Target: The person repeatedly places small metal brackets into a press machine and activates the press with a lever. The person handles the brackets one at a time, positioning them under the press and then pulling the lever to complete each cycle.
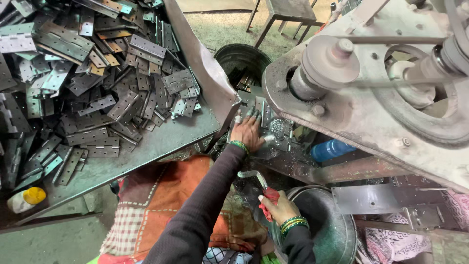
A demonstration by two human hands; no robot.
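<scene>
Left hand (248, 131): arm in a dark sleeve extended far forward, palm down, fingers spread and pressed flat on a metal hinge plate (260, 108) lying on the machine bed (286, 142) beneath the press head (371, 93). The hand holds the plate down rather than gripping it. Green bangles sit at the wrist.

Right hand (276, 204): drawn in near the body, wrist bent, fingers closed around a red cloth (267, 200) wrapped on the lower end of a bent metal lever (254, 175). The lever rises toward the machine bed.

A round metal basin (337, 234) stands just right of the right hand. A blue bottle (331, 149) lies under the press frame, right of the left hand. A dark bucket (242, 61) stands beyond the left hand. On the counter (161, 142) to the left, a large heap of hinges (93, 73) lies well apart from both hands. A yellow-capped bottle (27, 199) sits at the near left edge.
</scene>
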